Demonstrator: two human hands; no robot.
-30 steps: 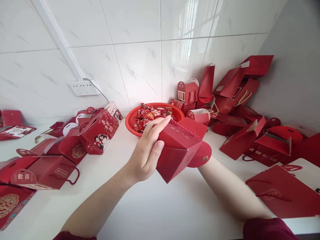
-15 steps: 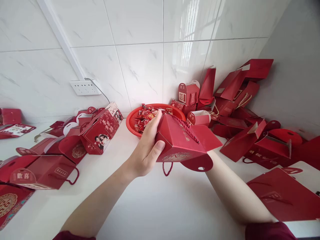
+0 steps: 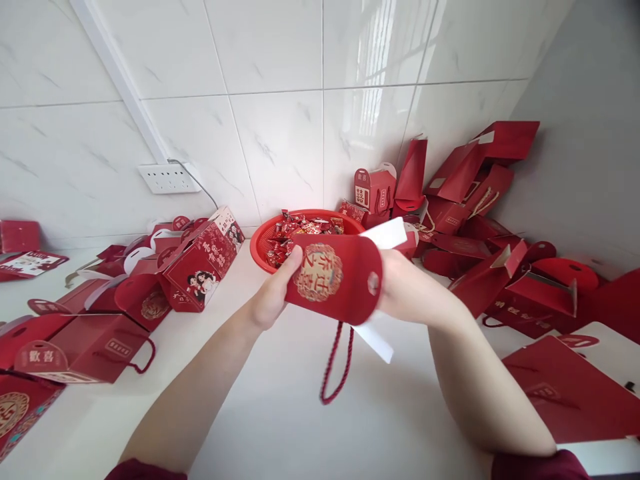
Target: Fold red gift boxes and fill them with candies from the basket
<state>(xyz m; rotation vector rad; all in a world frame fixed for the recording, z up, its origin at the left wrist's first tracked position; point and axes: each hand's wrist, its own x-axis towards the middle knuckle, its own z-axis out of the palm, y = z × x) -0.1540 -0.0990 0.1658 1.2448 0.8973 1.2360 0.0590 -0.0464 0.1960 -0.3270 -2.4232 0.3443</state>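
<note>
White tabletop (image 3: 270,420); above it, left hand (image 3: 273,293) grips a red box (image 3: 353,277)

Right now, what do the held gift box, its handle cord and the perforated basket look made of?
Gift box: likely coated paperboard, satin; flat panel, crisp edges, thin pale flaps.
Handle cord: twisted fibre, probably synthetic; spiral strands show, exact fibre unclear.
Perforated basket: probably moulded plastic, slight sheen; uniform red colour, smooth rim, holes in its wall.
</note>
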